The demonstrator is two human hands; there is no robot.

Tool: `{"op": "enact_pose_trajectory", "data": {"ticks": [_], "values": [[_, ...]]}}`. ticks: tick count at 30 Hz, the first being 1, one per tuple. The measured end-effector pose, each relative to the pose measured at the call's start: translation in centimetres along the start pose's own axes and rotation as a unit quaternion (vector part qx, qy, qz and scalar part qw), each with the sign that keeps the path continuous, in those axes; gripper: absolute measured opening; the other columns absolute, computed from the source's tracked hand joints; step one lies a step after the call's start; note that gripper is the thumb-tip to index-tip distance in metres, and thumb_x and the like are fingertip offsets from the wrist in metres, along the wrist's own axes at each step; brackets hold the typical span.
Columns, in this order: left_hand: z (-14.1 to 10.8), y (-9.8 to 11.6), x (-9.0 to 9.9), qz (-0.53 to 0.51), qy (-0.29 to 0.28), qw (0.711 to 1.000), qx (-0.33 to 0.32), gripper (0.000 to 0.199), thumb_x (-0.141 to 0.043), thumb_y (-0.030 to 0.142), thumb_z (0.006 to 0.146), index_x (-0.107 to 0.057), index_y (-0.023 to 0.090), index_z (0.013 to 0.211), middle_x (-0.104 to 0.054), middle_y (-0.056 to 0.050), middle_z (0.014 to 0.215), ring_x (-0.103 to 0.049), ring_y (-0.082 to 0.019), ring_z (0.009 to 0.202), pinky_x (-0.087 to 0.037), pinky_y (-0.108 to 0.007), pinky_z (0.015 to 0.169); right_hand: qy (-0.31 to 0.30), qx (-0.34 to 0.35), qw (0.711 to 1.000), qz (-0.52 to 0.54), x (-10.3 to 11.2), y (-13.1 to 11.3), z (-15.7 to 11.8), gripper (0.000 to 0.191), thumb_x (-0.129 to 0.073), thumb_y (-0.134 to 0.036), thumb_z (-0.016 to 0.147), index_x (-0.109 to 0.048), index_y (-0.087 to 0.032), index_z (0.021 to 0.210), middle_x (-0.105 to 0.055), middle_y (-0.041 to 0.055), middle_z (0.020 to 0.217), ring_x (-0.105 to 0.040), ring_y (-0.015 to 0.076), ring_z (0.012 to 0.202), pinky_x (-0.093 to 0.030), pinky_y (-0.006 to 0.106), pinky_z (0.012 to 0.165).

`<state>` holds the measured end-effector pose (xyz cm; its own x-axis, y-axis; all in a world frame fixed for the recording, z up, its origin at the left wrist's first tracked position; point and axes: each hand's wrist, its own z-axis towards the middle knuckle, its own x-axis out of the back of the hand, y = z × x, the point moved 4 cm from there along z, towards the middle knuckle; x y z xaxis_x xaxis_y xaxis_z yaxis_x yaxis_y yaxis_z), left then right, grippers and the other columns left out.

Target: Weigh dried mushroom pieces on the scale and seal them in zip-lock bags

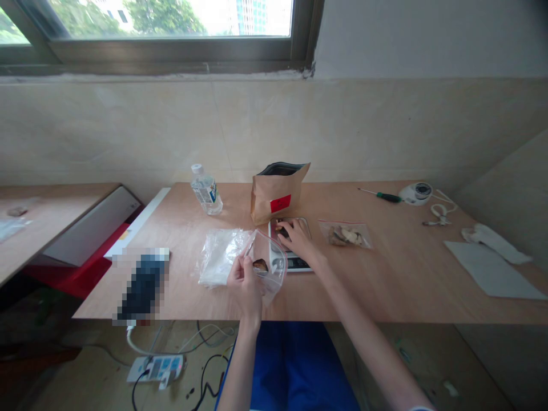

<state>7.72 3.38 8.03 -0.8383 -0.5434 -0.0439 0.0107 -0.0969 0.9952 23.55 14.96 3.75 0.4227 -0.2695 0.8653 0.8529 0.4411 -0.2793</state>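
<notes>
My left hand (244,278) pinches the edge of a clear zip bag (274,279), which hangs over the front of the table. A brown dried slice (260,265) shows inside it. My right hand (298,241) reaches over a small digital scale (299,264), fingers closed at a brown piece (281,228) on its pan. The scale's display faces me, partly behind the bag. Just behind the scale stands an open kraft paper pouch (276,191) with a red label. A stack of clear plastic bags (222,251) lies left of my left hand.
A filled zip bag (349,235) lies right of the scale. A water bottle (206,190) stands at the back left; a blurred-out phone (143,285) lies front left. Further right are a screwdriver (385,197), a white camera (415,194) and a grey sheet (492,271). A power strip (158,368) lies below.
</notes>
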Motion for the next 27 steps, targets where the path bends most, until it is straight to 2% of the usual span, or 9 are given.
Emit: {"op": "enact_pose_trajectory", "data": {"ticks": [6,12,14,16,19,20,22,25,27], "values": [[0.3,-0.3,0.3,0.007,0.007,1.000,-0.010,0.026,-0.047,0.034,0.082,-0.059,0.017,0.068,-0.061,-0.001,0.057,-0.056,-0.014,0.061,-0.042,-0.024,0.060,-0.003,0.006,0.998,0.070,-0.2,0.2,-0.1,0.027,-0.047,-0.026,0.088,-0.053,-0.017,0.113,-0.051,0.0124,0.105,-0.051,0.0242,0.100,-0.044,0.040,0.087],[0.3,-0.5,0.0,0.010,-0.006,1.000,-0.001,0.025,-0.047,0.034,0.082,-0.054,0.018,0.065,-0.059,0.000,0.058,-0.050,-0.012,0.057,-0.039,-0.022,0.057,0.116,-0.064,0.975,0.179,1.4,1.1,-0.1,0.030,-0.043,-0.034,0.089,-0.050,-0.018,0.113,-0.051,0.0134,0.107,-0.051,0.0238,0.104,-0.043,0.042,0.090],[0.2,-0.6,-0.2,0.011,-0.014,1.000,0.000,0.025,-0.047,0.033,0.082,-0.051,0.018,0.063,-0.058,0.001,0.057,-0.048,-0.012,0.056,-0.038,-0.022,0.056,0.158,-0.110,0.948,0.253,2.5,1.0,-0.2,0.030,-0.048,-0.039,0.086,-0.051,-0.018,0.107,-0.054,0.0120,0.104,-0.053,0.0222,0.099,-0.045,0.039,0.085],[0.1,-0.6,-0.4,0.013,-0.022,1.000,0.001,0.026,-0.048,0.033,0.082,-0.050,0.018,0.062,-0.057,0.001,0.057,-0.047,-0.011,0.055,-0.037,-0.021,0.056,0.158,-0.170,0.898,0.373,3.5,0.3,-0.3,0.034,-0.050,-0.047,0.083,-0.051,-0.020,0.103,-0.056,0.0060,0.089,-0.057,0.0178,0.080,-0.049,0.032,0.069],[0.0,-0.7,-0.7,0.021,-0.035,0.999,-0.002,0.025,-0.049,0.033,0.083,-0.054,0.017,0.064,-0.052,0.003,0.056,-0.045,-0.010,0.054,-0.036,-0.021,0.054,0.051,-0.231,0.796,0.557,4.6,-2.2,-0.7,0.038,-0.050,-0.054,0.080,-0.051,-0.022,0.102,-0.050,-0.0043,0.066,-0.048,0.0101,0.050,-0.040,0.022,0.046],[-0.1,-0.7,-0.8,0.024,-0.039,0.999,-0.004,0.025,-0.048,0.033,0.083,-0.056,0.017,0.066,-0.051,0.004,0.055,-0.045,-0.010,0.054,-0.036,-0.021,0.054,0.015,-0.232,0.785,0.575,5.1,-3.2,-0.9,0.038,-0.052,-0.053,0.079,-0.052,-0.023,0.102,-0.049,-0.0049,0.065,-0.046,0.0091,0.048,-0.039,0.021,0.044],[-0.2,-0.8,-1.0,0.029,-0.041,0.999,-0.010,0.024,-0.048,0.033,0.084,-0.061,0.017,0.073,-0.050,0.004,0.056,-0.047,-0.010,0.055,-0.037,-0.021,0.056,-0.015,-0.219,0.814,0.537,6.4,-4.8,-1.3,0.036,-0.057,-0.049,0.077,-0.055,-0.023,0.102,-0.053,-0.0022,0.074,-0.050,0.0094,0.053,-0.042,0.022,0.047],[-0.2,-0.9,-1.4,0.028,-0.043,0.998,-0.020,0.026,-0.047,0.035,0.086,-0.065,0.017,0.087,-0.061,0.001,0.070,-0.055,-0.013,0.068,-0.042,-0.023,0.066,-0.012,-0.178,0.894,0.411,8.1,-6.6,-2.0,0.031,-0.062,-0.043,0.075,-0.061,-0.023,0.100,-0.057,0.0043,0.096,-0.059,0.0146,0.078,-0.049,0.028,0.068],[-0.2,-1.0,-1.8,0.017,-0.052,0.998,-0.022,0.028,-0.046,0.037,0.086,-0.065,0.018,0.093,-0.066,-0.003,0.087,-0.060,-0.015,0.081,-0.044,-0.025,0.073,-0.041,-0.147,0.912,0.381,8.6,-7.3,-2.0,0.027,-0.060,-0.042,0.078,-0.064,-0.023,0.097,-0.058,0.0059,0.100,-0.060,0.0166,0.087,-0.048,0.031,0.078]]}}
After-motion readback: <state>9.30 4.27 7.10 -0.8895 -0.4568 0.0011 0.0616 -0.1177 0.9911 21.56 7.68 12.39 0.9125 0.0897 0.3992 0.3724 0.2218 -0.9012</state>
